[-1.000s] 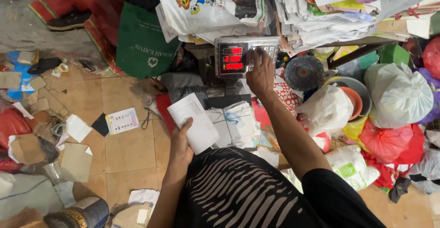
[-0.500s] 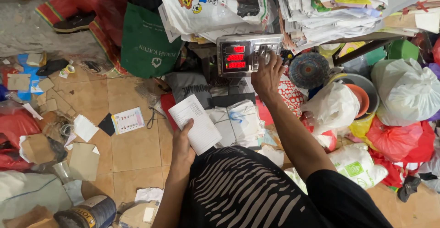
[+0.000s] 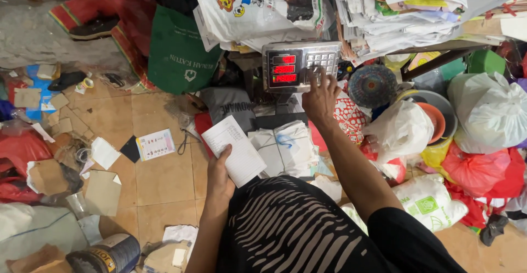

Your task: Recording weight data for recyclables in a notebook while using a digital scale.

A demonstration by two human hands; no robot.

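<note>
Two hands work around a digital weighing scale point(image 3: 301, 64) with red displays: the right hand point(image 3: 320, 94) reaches up, fingers spread open, fingertips on its keypad, gripping nothing. Just below and left of the scale, the left hand point(image 3: 219, 174) is closed around a white paper slip point(image 3: 234, 150), thumb on top. A tied bundle of white paper point(image 3: 285, 148) lies directly below the scale, a green bag point(image 3: 178, 56) left of it, stacked papers point(image 3: 401, 9) to its upper right
</note>
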